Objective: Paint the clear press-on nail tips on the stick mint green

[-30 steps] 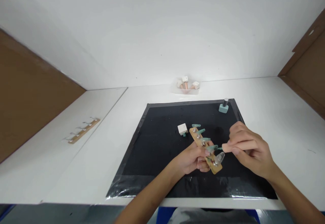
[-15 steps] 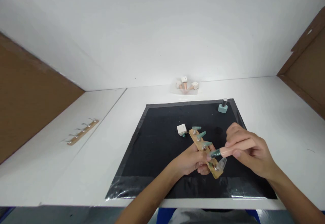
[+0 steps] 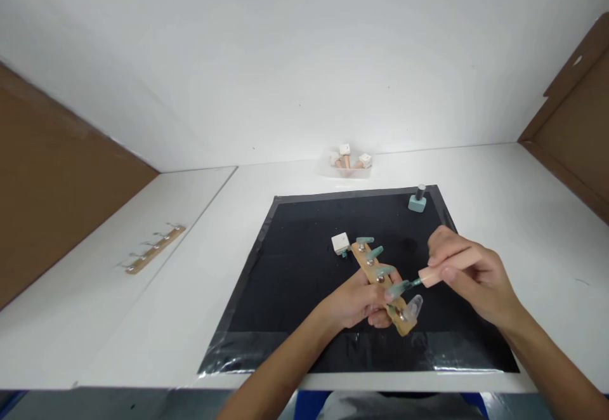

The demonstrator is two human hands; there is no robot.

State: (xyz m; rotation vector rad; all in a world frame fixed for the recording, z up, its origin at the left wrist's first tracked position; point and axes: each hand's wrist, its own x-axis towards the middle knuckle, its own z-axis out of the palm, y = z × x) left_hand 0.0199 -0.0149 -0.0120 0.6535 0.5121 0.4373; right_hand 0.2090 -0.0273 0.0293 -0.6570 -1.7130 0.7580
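Note:
My left hand (image 3: 354,302) is closed around a wooden nail tip stand (image 3: 368,271), held tilted above the black mat. Several nail tips stick out from its metal studs; most are painted green, while the clear nail tip (image 3: 412,308) at the near end looks uncoated. In my right hand (image 3: 480,277) is a nail polish brush with a peach handle (image 3: 450,266). Its green-coated bristles meet the outer end of the green nail tip (image 3: 398,289) beside my left thumb. Just left of the stand's far end lies a white square bottle (image 3: 340,243) with green at its lower edge.
A green polish bottle (image 3: 417,203) with a dark cap stands at the mat's (image 3: 285,268) far right corner. Behind the mat, a clear plastic box (image 3: 328,167) holds several white-and-peach bottles. Another wooden stand (image 3: 155,250) with clear tips lies far left. Cardboard panels (image 3: 57,185) flank the table.
The brush has drawn back slightly toward the right and up, so its bristles now touch the outer end of the nail tip. The stand has shifted a little to the left.

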